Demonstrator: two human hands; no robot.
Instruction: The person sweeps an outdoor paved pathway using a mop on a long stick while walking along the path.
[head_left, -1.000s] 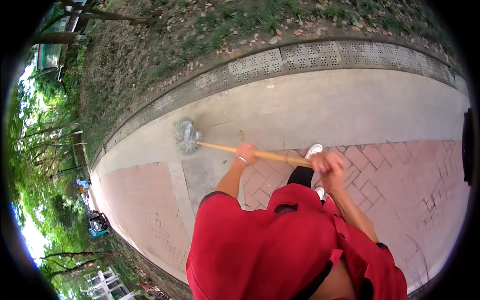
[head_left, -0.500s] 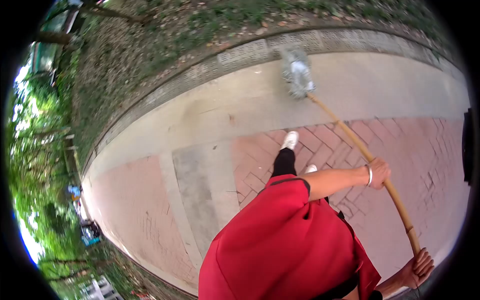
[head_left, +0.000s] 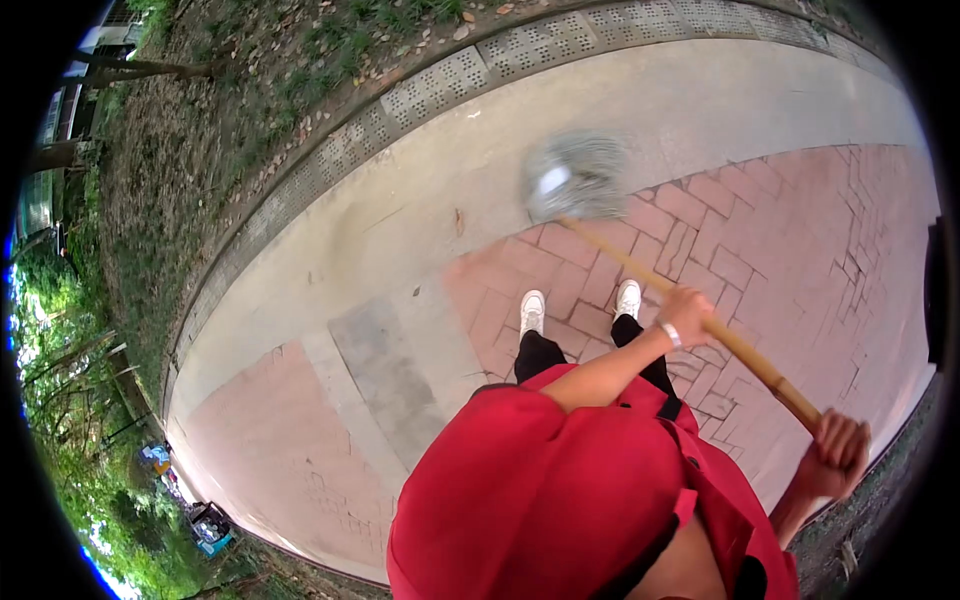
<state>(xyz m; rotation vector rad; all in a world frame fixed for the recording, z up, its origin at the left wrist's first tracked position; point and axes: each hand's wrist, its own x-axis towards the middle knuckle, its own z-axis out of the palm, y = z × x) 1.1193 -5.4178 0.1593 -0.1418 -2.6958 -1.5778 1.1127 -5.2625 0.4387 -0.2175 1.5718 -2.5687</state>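
A long-handled broom [head_left: 745, 350] with a bamboo pole slants across the view. Its grey-green bristle head [head_left: 595, 170], smeared by motion, is over the pale concrete strip near the brick edge, with a white patch at the pole's joint. My left hand [head_left: 688, 315], with a white band at the wrist, is closed around the middle of the pole. Lower right, my right hand [head_left: 838, 455] is wrapped around the pole's upper end. My white shoes [head_left: 532, 312] stand on the reddish paving below the bristles.
A perforated block kerb [head_left: 435, 95] borders the concrete strip [head_left: 350, 230]. Beyond it lies soil with grass and fallen leaves [head_left: 230, 150]. One brown leaf [head_left: 459, 222] lies on the concrete. Far left are trees [head_left: 60, 400] and a blue-green vehicle-like object [head_left: 210, 528].
The broom head has swung down and left, away from the kerb toward my feet. Both hands moved with the pole, the right one upward. My feet now stand side by side.
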